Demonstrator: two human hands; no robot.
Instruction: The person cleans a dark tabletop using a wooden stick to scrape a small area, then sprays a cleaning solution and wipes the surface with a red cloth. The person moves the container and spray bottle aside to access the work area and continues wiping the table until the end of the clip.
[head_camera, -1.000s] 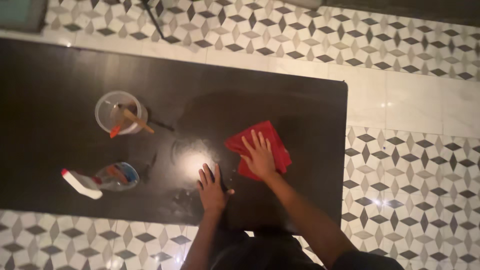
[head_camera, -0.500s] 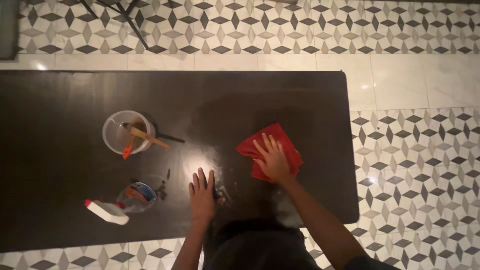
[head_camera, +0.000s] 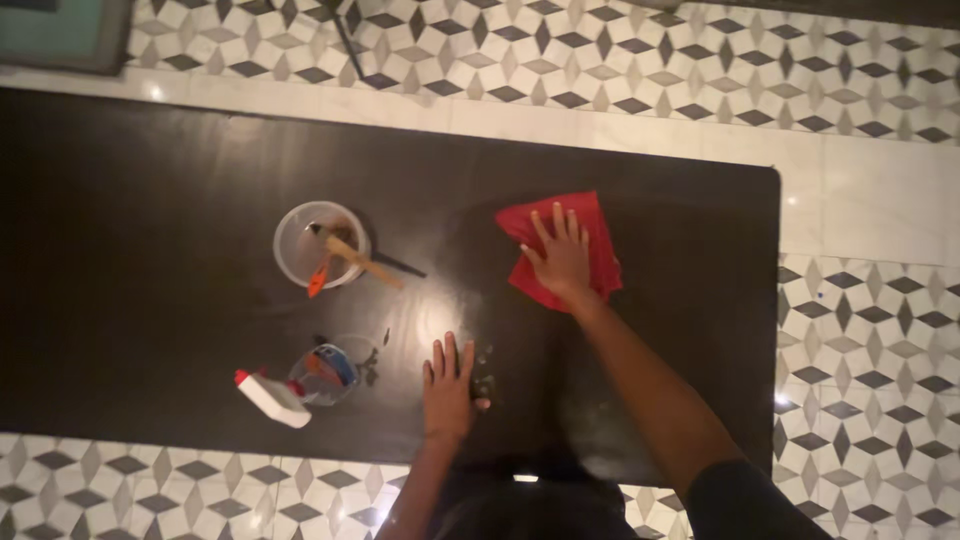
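Note:
My right hand (head_camera: 560, 257) lies flat on a red cloth (head_camera: 596, 240), fingers spread, pressing it onto the dark tabletop (head_camera: 150, 250). My left hand (head_camera: 448, 392) rests palm down on the table near its front edge, fingers apart, holding nothing. Wet smears glisten on the surface just right of the left hand.
A clear plastic cup (head_camera: 318, 246) holding brushes stands left of the cloth. A spray bottle (head_camera: 300, 385) with a white head lies on its side near the front edge. Patterned tile floor (head_camera: 860, 340) surrounds the table, whose right edge runs near the cloth.
My right hand has pushed the red cloth farther from me across the table. The left hand stays planted. The view has shifted.

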